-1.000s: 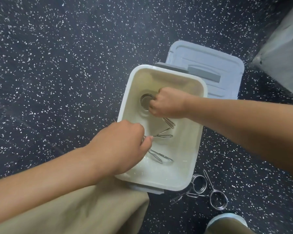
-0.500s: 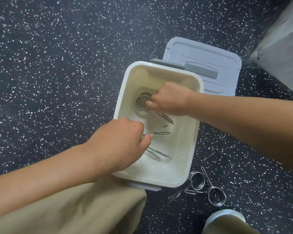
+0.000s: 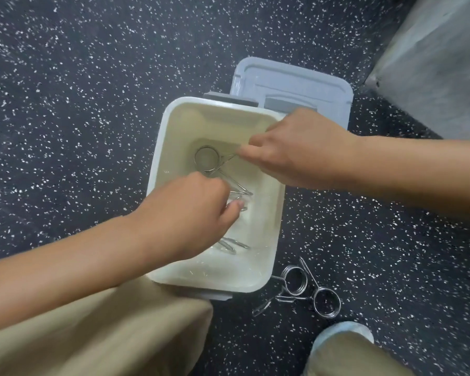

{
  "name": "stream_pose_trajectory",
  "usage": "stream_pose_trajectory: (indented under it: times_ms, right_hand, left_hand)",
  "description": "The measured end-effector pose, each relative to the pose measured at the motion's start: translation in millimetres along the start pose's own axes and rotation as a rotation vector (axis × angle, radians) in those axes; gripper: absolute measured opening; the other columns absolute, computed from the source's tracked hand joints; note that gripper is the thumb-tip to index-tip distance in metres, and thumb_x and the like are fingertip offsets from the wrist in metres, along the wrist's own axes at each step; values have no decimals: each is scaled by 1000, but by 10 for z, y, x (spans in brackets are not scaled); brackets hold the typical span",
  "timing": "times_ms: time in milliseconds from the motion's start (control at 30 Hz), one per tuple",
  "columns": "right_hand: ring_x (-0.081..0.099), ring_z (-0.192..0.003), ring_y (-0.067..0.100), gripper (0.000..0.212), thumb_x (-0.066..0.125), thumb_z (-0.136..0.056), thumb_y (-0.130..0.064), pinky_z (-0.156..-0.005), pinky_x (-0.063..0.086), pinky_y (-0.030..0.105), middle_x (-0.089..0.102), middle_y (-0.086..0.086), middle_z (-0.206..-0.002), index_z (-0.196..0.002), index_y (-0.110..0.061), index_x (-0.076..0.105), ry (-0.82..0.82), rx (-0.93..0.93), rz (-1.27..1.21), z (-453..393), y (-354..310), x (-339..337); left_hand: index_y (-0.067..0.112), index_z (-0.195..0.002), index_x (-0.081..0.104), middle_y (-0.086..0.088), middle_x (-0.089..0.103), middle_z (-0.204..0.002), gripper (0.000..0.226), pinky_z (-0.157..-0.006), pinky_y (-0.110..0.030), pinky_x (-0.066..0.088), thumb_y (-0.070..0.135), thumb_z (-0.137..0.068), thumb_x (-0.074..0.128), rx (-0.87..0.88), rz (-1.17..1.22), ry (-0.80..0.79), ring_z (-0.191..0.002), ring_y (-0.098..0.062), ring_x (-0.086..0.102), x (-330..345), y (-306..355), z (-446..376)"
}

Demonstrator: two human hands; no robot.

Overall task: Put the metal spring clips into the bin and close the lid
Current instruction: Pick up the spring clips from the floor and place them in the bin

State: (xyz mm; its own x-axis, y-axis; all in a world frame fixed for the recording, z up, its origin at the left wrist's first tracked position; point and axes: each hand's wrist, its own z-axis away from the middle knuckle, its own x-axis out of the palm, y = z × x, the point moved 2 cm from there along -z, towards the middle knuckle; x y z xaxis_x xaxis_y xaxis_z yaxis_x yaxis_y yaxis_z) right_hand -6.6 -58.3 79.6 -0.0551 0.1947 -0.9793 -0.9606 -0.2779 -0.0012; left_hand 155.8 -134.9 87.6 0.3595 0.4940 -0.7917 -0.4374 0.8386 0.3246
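While both hands reach into the open bin, the scene reads as follows.

Bin: white bin (image 3: 280,213) stands on the dark speckled floor (image 3: 65,104), open, its near edge against a tan trouser leg (image 3: 92,335).
Lid: grey lid (image 3: 296,88) lies flat on the floor just behind the bin, partly hidden by the bin's far rim.
Left hand: left hand (image 3: 185,218) is low inside the bin, fingers curled over thin metal arms of a clip (image 3: 234,244) — whether it grips them I cannot tell, as the hand hides the contact.
Right hand: right hand (image 3: 296,153) is over the far right corner, fingertips pinched on one arm of a ring-shaped clip (image 3: 207,158) that lies on the bin's bottom.
Clips outside: two spring clips (image 3: 310,293) lie on the floor just beside the bin's near right corner — their arms crossing, touching each other.
Other: a grey block (image 3: 432,63) sits at the upper right, well apart from the bin.
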Motion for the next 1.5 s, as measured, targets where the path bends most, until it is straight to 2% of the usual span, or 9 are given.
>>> stream_pose_trajectory:
  times_ms: [133, 300, 600, 700, 800, 1000, 1267, 1333, 1500]
  right_hand:
    - [44, -40, 27, 26, 71, -79, -3, -40, 23, 25, 47, 5, -55, -77, -13, 47, -14, 90, -64, 369, -97, -47]
    - [47, -41, 29, 23, 67, -87, -11, -40, 25, 26, 50, 2, -57, -75, -14, 48, -19, 257, -131, 910, -264, -36]
    - [61, -52, 32, 21, 50, -96, -28, -43, 48, 35, 67, 1, -69, -87, -17, 65, -10, 637, -356, 1686, -744, 361]
    - [66, -63, 31, 15, 56, -94, -33, -53, 52, 35, 72, -2, -78, -94, -22, 67, -47, 747, -454, 1871, -904, 556]
    - [68, -78, 25, 20, 52, -97, -41, -60, 48, 32, 72, -4, -87, -101, -25, 63, -221, 864, -526, 2003, -1035, 776]
    - [64, -81, 24, 21, 63, -93, -41, -65, 47, 31, 70, -3, -84, -83, -23, 64, -419, 1185, -878, 2127, -1313, 1208]
    - [68, -83, 29, 29, 64, -90, -40, -74, 56, 36, 73, 3, -82, -77, -15, 69, -454, 1346, -1038, 2086, -1625, 1533]
    - [67, -81, 28, 35, 63, -90, -44, -76, 57, 37, 72, 3, -80, -74, -13, 68, -445, 1373, -1065, 2076, -1650, 1578]
    - [68, -75, 28, 37, 60, -90, -42, -75, 58, 36, 71, 2, -70, -72, -11, 68, -418, 1481, -1103, 2016, -1729, 1699]
  left_hand:
    - [17, -72, 52, -2, 56, -63, 48, -54, -35, 42, 54, -98, 37, 58, 19, 16, -60, -27, 54, 25, 114, -55]
    - [18, -72, 50, -2, 58, -65, 47, -58, -37, 49, 56, -97, 35, 154, -12, 21, -62, -30, 55, 128, 372, -107]
    - [21, -77, 37, 2, 31, -61, 38, -56, -34, 31, 52, -100, 33, 392, -121, -72, -62, -29, 39, 451, 934, -38]
    - [19, -84, 38, -2, 41, -67, 34, -55, -35, 30, 49, -101, 35, 400, -143, -105, -65, -32, 44, 645, 1079, -79]
    - [17, -87, 38, -9, 63, -83, 27, -55, -36, 35, 40, -102, 39, 444, -219, -128, -67, -34, 53, 845, 1197, -151]
    - [15, -108, 62, -6, 69, -98, 15, -57, -35, 46, 21, -95, 59, 553, -459, -334, -86, -32, 68, 1324, 1361, -225]
    - [18, -142, 44, -12, 44, -136, 54, -75, -37, 40, 18, -92, 64, 471, -665, -534, -115, -31, 52, 1682, 1348, -225]
    - [19, -146, 38, -13, 43, -138, 59, -83, -38, 44, 18, -93, 63, 429, -662, -562, -119, -32, 50, 1736, 1323, -246]
    - [12, -142, 40, -15, 48, -130, 51, -81, -38, 47, 7, -94, 55, 385, -582, -570, -115, -34, 53, 1827, 1307, -298]
